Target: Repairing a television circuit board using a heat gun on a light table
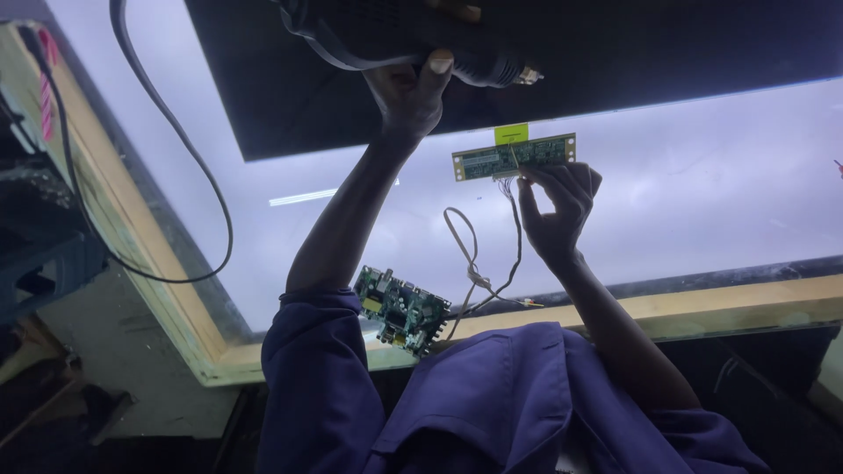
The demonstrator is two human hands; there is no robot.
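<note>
Narrow green circuit strip (pixel 515 155) sits pinched in your right hand (pixel 555 211), just below the black tool (pixel 413 35) your left hand (pixel 409 92) clasps. Wires (pixel 500 254) already link it to the larger board (pixel 401 309) below; neither is mounted yet.

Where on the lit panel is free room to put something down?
Free: the lit panel right of the right hand, up to the wooden frame; also between black cable and left forearm. Crowded: between the arms, with wires and circuit board.
</note>
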